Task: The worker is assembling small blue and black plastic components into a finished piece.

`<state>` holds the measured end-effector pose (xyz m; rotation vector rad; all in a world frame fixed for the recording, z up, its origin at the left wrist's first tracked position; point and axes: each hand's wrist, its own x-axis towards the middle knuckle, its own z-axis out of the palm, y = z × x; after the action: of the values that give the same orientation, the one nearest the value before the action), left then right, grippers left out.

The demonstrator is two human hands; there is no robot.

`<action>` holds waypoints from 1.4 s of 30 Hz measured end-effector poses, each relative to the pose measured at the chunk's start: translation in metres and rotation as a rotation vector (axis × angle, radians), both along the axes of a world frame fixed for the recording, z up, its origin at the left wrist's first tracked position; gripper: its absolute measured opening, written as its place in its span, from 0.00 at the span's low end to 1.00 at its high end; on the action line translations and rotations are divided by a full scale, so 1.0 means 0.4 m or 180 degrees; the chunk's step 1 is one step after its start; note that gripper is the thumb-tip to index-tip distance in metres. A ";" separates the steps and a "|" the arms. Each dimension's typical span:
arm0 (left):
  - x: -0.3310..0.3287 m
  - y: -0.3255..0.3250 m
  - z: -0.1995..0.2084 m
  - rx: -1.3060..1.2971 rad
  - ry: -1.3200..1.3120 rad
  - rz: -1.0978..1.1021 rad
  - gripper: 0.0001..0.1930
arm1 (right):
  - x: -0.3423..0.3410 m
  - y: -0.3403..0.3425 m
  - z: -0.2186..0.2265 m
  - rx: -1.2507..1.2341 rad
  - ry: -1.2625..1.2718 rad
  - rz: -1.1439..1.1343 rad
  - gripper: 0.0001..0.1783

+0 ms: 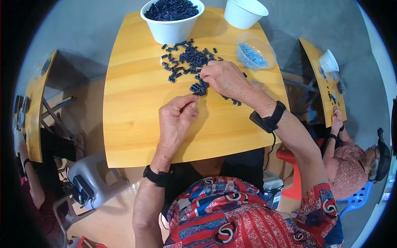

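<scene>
Closest in, a red, blue and white patterned short-sleeved shirt point(248, 211), and ahead of it two bare hands are over the yellow wood-grain table point(132, 132). Here's the left hand point(178, 115), black band point(158, 176) at the wrist, fingers curled in toward the thumb; whether the tips meet, or pinch anything, I can't tell. The right hand point(226, 80) is a touch farther out, back upward, fingertips bunched and pointing left, its hold hidden from us too.

And right between those fingertips, there's the small cluster of short black plastic pieces point(198, 88)! It lies just beyond the left hand's tips and just near-side of the right's, so close to both that neither is clearly nearer. Long axes? Too small to call with confidence.

Past it spreads a loose pile of the same black pieces point(193, 57), reaching the fingers of the right hand in this view. Off to the right, a clear round plastic bowl point(271, 62) carries small silvery-blue bits point(253, 55). Farthest out, a white round plastic tub point(171, 32) heaped with black pieces, and another white tub point(244, 15) to its right.
</scene>
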<state>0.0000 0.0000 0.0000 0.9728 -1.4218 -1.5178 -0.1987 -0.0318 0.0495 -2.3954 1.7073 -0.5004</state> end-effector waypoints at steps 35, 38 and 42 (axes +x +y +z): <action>-0.052 -0.022 0.008 -0.1485 -0.1454 0.0882 0.08 | 0.013 0.315 -0.023 -0.0169 0.0513 -0.0047 0.06; -0.053 -0.022 0.005 -0.1554 -0.1549 0.0930 0.08 | 0.013 0.325 -0.039 -0.0239 0.0326 -0.0155 0.06; -0.055 -0.022 0.002 -0.1572 -0.1737 0.0957 0.08 | 0.017 0.339 -0.057 -0.0464 -0.0047 -0.0283 0.07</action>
<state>-0.0219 -0.0086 0.0007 1.2606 -1.8088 -0.6480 -0.1918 0.1037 0.0266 -2.4134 1.8369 -0.6761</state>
